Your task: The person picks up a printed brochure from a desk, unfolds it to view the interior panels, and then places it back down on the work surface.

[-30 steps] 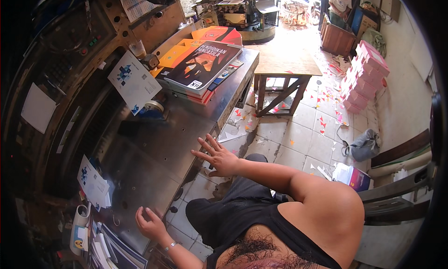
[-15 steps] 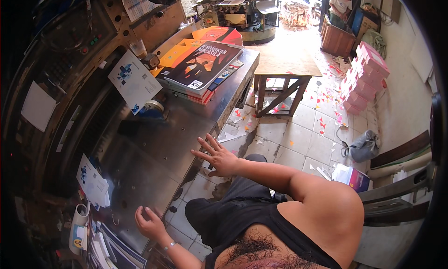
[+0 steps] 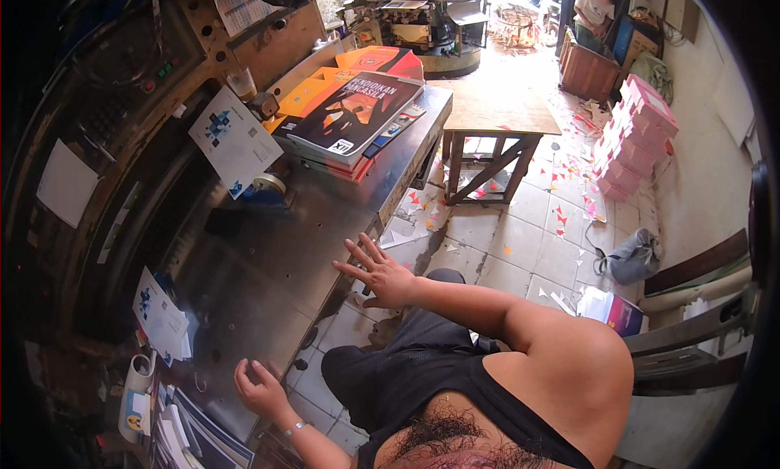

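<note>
- Table: grey metal, shiny, small holes; left of centre.
- Long axis lower left to upper right; far end points up-right, beside the stool.
- Right hand: fingers spread apart, at table edge; contact unclear.
- Left hand: fingers loosely bent, slightly apart, near edge.
- Books: stacked, far end.
</note>
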Motion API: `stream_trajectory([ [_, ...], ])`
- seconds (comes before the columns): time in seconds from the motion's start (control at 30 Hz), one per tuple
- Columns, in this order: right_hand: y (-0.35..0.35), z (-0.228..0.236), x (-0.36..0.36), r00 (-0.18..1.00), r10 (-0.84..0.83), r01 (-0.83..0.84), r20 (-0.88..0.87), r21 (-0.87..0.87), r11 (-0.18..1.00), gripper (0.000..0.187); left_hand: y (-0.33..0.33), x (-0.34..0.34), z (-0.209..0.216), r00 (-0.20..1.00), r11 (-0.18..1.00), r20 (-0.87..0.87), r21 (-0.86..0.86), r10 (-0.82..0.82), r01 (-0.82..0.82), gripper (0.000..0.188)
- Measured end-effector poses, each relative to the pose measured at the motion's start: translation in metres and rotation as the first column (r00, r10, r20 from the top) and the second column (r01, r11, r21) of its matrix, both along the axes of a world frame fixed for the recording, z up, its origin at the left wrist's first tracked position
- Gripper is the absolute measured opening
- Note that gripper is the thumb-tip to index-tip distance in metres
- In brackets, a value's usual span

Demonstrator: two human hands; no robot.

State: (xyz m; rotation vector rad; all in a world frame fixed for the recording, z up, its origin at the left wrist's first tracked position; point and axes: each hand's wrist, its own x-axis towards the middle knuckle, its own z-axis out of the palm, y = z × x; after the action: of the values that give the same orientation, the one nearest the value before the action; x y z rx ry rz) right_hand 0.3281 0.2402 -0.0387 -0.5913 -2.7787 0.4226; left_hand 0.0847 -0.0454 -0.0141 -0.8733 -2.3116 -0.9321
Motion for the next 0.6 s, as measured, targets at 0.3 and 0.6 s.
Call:
stream_trajectory([
  [0.3, 0.001, -0.0045, -0.0026, 1.0, 0.004, -0.004, -0.009, -0.012, 1.0, 0.123, -0.0012, -0.0013, -0.0008, 1.0, 1.0, -0.013, -0.003, 0.004, -0.004, 0.024],
  [0.6, 0.0013, -0.0088, -0.0024, 0.999, 0.009, -0.01, -0.04, -0.029, 1.0, 0.125, -0.0017, -0.0024, -0.0014, 1.0, 1.0, -0.02, 0.001, -0.005, 0.005, 0.024],
])
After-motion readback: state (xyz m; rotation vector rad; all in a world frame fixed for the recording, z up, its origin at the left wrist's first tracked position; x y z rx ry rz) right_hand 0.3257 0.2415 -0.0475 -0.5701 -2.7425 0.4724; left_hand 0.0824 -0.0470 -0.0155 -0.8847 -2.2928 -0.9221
